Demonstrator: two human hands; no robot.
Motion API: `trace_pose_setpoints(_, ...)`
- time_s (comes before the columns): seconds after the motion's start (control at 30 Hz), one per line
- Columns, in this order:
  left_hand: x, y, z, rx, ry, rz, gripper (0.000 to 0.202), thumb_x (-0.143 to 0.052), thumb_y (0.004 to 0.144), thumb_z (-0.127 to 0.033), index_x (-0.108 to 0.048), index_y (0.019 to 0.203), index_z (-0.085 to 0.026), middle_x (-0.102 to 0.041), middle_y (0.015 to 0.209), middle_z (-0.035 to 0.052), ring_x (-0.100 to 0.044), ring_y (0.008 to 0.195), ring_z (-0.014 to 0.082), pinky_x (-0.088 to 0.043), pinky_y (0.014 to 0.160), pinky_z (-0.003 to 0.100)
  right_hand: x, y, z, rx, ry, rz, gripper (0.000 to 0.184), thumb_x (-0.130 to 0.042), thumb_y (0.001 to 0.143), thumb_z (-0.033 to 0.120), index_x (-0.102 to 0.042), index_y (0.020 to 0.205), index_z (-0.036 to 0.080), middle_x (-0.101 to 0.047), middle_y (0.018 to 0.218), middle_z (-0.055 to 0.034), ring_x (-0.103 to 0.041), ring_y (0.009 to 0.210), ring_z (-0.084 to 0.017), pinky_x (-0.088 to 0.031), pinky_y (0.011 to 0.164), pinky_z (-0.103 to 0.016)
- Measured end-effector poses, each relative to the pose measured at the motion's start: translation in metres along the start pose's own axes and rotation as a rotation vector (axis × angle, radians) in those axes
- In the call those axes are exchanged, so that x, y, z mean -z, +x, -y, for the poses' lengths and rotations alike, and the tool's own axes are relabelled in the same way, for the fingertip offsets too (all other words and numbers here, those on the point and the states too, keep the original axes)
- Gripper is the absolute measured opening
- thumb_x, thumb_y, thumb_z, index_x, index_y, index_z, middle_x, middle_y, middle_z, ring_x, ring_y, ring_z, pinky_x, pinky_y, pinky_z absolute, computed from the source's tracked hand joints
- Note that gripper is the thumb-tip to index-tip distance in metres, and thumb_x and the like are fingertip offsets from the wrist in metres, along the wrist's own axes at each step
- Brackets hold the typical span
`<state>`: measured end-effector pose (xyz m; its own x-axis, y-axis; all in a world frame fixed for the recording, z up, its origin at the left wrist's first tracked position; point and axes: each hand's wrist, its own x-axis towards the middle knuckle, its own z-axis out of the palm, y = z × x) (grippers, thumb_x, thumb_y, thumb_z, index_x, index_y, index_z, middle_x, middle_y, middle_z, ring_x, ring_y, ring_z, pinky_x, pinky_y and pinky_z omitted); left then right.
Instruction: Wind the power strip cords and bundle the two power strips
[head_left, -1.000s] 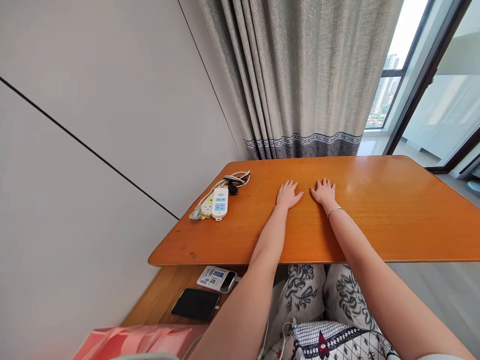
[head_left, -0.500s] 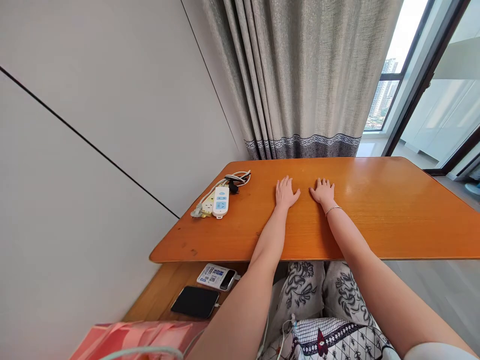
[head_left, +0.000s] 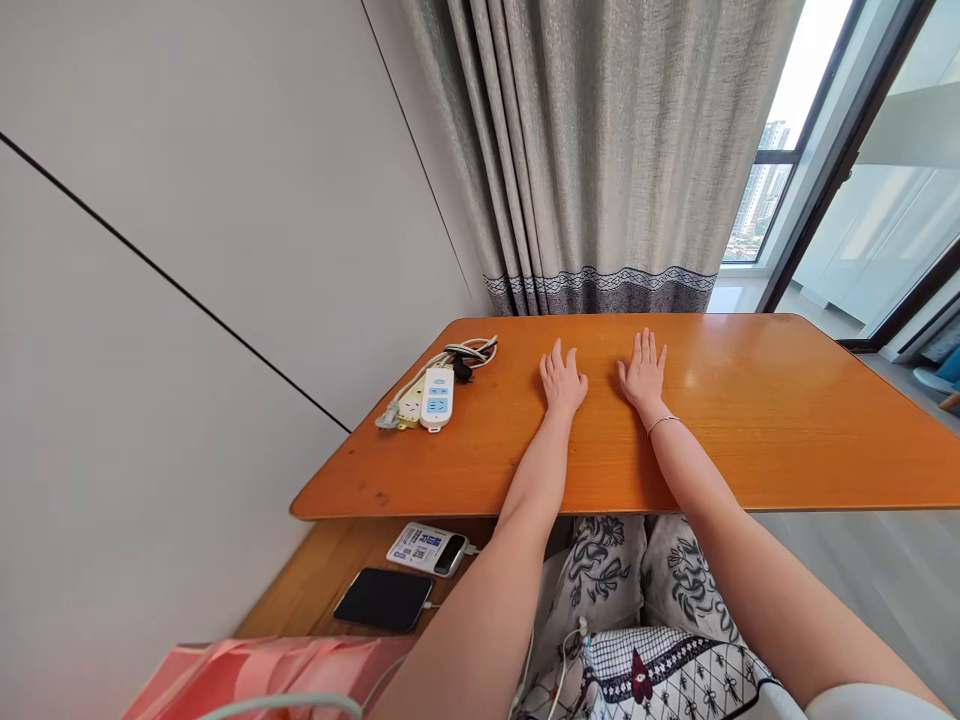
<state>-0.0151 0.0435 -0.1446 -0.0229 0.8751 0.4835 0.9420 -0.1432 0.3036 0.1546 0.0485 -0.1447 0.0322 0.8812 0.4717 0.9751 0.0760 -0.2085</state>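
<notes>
The left hand [head_left: 562, 380] was open and empty, fingers spread and a bit bent, on or just over the orange tabletop [head_left: 787, 420] near its far edge. The right hand [head_left: 643, 374], beside it, was open and empty too, with straighter fingers. A white power strip [head_left: 436, 398] lay by the left edge, next to a yellow strip [head_left: 410, 408] and looped cords [head_left: 472, 354].

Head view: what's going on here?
A person has both hands out over an orange-brown wooden table, with nothing visible in either. The left hand and right hand are palm down, apart, fingers extended; whether the palms press on the wood is hard to tell. Left of them lie a white power strip and its bundled cables, untouched. A dark-screened phone lies lower, past the table's near edge.
</notes>
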Motion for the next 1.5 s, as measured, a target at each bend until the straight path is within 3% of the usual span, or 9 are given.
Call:
trace_pose_setpoints(0.33,0.001,-0.001,-0.001,0.008,0.029,0.012,0.062,-0.051,0.089,-0.019,-0.046,0.15,-0.015,-0.024,0.167,0.0178,-0.034,0.15,0.0334,-0.011,0.128,0.052,-0.001,-0.001,-0.001,0.028,0.036,-0.019,0.074,-0.034,0.1,0.039,-0.016,0.162,0.002,-0.009,0.171,-0.0173,-0.005,0.158,-0.026,0.006,0.126,-0.05)
trace_pose_setpoints(0.53,-0.001,0.001,-0.001,0.025,0.065,0.011,0.059,-0.054,0.087,-0.018,-0.049,0.146,-0.012,-0.033,0.163,0.0186,-0.042,0.145,0.0313,-0.018,0.127,0.047,-0.001,-0.001,-0.006,0.102,0.167,-0.043,0.073,-0.042,0.097,0.038,-0.025,0.159,0.001,-0.02,0.168,-0.021,-0.022,0.155,-0.029,-0.018,0.125,-0.046)
trace_pose_setpoints(0.6,-0.002,0.002,-0.001,0.024,0.067,0.075,0.053,-0.052,0.089,-0.017,-0.053,0.141,-0.012,-0.046,0.155,0.0186,-0.05,0.137,0.0299,-0.03,0.122,0.044,0.001,0.0,-0.006,0.106,0.178,0.039,0.072,-0.044,0.098,0.039,-0.028,0.158,0.003,-0.033,0.163,-0.0212,-0.035,0.149,-0.029,-0.029,0.12,-0.043)
trace_pose_setpoints(0.73,-0.003,0.006,0.002,0.001,0.057,0.213,0.029,-0.048,0.092,-0.017,-0.069,0.112,-0.015,-0.07,0.119,0.0143,-0.064,0.114,0.0271,-0.05,0.099,0.037,0.004,0.002,-0.006,0.077,0.152,0.293,0.048,-0.042,0.1,0.044,-0.066,0.132,0.017,-0.074,0.12,-0.0127,-0.068,0.11,-0.027,-0.05,0.094,-0.036)
trace_pose_setpoints(0.83,-0.005,0.008,0.003,-0.012,0.061,0.227,0.026,-0.048,0.092,-0.017,-0.07,0.105,-0.016,-0.071,0.115,0.0137,-0.063,0.113,0.0271,-0.051,0.096,0.036,0.005,0.003,-0.006,0.081,0.135,0.315,0.039,-0.047,0.098,0.043,-0.074,0.115,0.021,-0.077,0.109,-0.0098,-0.07,0.102,-0.027,-0.051,0.084,-0.034)
trace_pose_setpoints(1.07,-0.004,0.016,0.009,-0.107,0.077,0.286,0.028,-0.052,0.092,-0.02,-0.068,0.115,-0.018,-0.069,0.123,0.0121,-0.061,0.118,0.0257,-0.048,0.101,0.035,0.006,0.003,-0.004,0.082,0.109,0.312,0.037,-0.047,0.098,0.041,-0.073,0.116,0.022,-0.077,0.112,-0.0095,-0.07,0.104,-0.025,-0.048,0.082,-0.031)
trace_pose_setpoints(1.17,0.009,0.029,0.024,-0.165,0.098,0.313,0.033,-0.056,0.091,-0.025,-0.065,0.123,-0.019,-0.068,0.128,0.0116,-0.061,0.119,0.0243,-0.046,0.104,0.034,0.006,0.004,-0.004,0.086,0.1,0.312,0.035,-0.047,0.098,0.04,-0.073,0.113,0.022,-0.077,0.111,-0.0099,-0.07,0.102,-0.025,-0.047,0.08,-0.031)
trace_pose_setpoints(1.33,0.048,0.052,0.073,-0.134,0.215,0.246,0.041,-0.053,0.088,-0.017,-0.063,0.127,-0.012,-0.056,0.143,0.0214,-0.048,0.138,0.0335,-0.027,0.119,0.048,0.005,0.004,-0.003,0.09,0.092,0.308,0.035,-0.046,0.099,0.038,-0.073,0.114,0.022,-0.077,0.111,-0.0097,-0.07,0.102,-0.025,-0.047,0.079,-0.031)
trace_pose_setpoints(1.5,0.079,0.062,0.133,0.062,0.386,0.212,0.055,-0.051,0.087,-0.003,-0.046,0.141,0.005,-0.038,0.158,0.0302,-0.026,0.153,0.037,-0.01,0.123,0.061,0.005,0.004,-0.003,0.093,0.096,0.307,0.033,-0.046,0.099,0.038,-0.072,0.113,0.022,-0.076,0.112,-0.0088,-0.069,0.103,-0.024,-0.046,0.078,-0.03)
